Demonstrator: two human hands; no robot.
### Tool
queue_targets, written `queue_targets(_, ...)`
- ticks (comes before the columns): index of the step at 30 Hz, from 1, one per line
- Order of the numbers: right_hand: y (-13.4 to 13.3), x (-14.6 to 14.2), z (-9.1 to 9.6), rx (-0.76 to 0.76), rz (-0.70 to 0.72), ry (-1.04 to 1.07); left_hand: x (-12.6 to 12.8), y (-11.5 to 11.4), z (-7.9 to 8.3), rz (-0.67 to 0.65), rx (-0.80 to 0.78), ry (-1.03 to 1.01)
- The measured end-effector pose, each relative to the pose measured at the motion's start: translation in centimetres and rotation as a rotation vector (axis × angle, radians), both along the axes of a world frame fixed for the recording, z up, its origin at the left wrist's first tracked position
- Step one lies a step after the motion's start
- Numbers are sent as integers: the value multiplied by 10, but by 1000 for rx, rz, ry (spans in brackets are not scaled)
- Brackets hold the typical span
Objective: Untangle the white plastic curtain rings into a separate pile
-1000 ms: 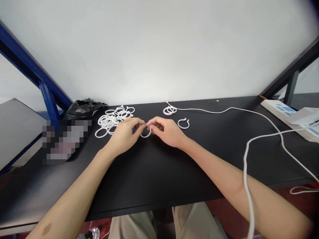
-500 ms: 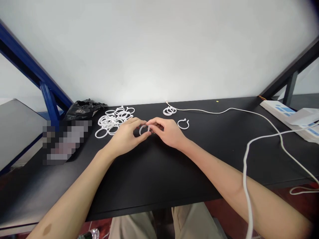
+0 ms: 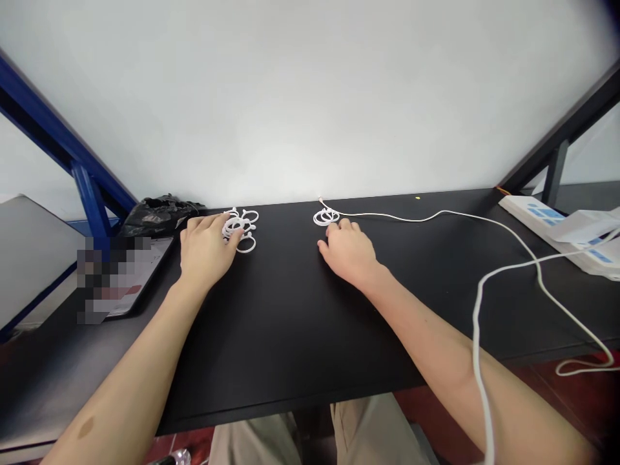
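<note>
My left hand [image 3: 206, 248] lies over the left part of a pile of white plastic rings [image 3: 246, 244], its fingers spread and the thumb apart. Its palm covers some of the rings. Each ring looks like an open loop with small knobs at its ends. My right hand [image 3: 349, 252] is low over the black table, just in front of a small cluster of white rings [image 3: 325, 217]. Its thumb and fingers are apart, and no ring shows in them. What lies beneath this hand is hidden.
A white cable [image 3: 421, 219] runs across the black table [image 3: 290, 336] and loops over my right forearm. A black plastic bag [image 3: 157, 214] and a blurred flat device [image 3: 140, 274] are at the left. White-and-blue printed sheets [image 3: 557, 226] are stacked at the right.
My hands have parted from the ring they held together. The left moved left onto the pile, the right moved right beside the small cluster. The lone ring on the right is out of sight.
</note>
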State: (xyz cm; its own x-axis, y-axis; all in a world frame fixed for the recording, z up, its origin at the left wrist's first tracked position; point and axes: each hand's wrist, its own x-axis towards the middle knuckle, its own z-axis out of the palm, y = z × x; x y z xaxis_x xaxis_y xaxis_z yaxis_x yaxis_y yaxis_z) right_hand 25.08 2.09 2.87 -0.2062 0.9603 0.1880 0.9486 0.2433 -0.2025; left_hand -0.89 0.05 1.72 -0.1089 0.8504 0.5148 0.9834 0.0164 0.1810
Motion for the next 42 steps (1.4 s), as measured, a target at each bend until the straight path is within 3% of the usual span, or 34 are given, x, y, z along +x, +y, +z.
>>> queue_targets(6,-15,-17,-1,29,392,202,17,-8,5,-125,30,-19)
queue_targets(8,-14,-17,0,91,366,237,24,-11,7,-199,43,-31)
queue_targets(10,-11,-16,0,127,243,213,31,-14,8,-275,16,-61)
queue_targets(13,-8,-13,-3,42,107,138,40,-18,8,-383,-71,-115)
queue_targets(18,-10,-14,-8,-65,179,135,50,-22,5,-507,-216,-190)
queue_targets(25,-13,-20,-9,-47,362,500,51,-24,12,-467,-271,-340)
queue_targets(30,-13,-21,-9,-47,490,701,52,-26,21,-565,-368,-606)
queue_targets(38,-11,-20,-8,-124,558,786,49,-22,19,-536,-386,-795)
queue_targets(42,-9,-20,-8,-70,554,737,45,-20,15,-476,-287,-680)
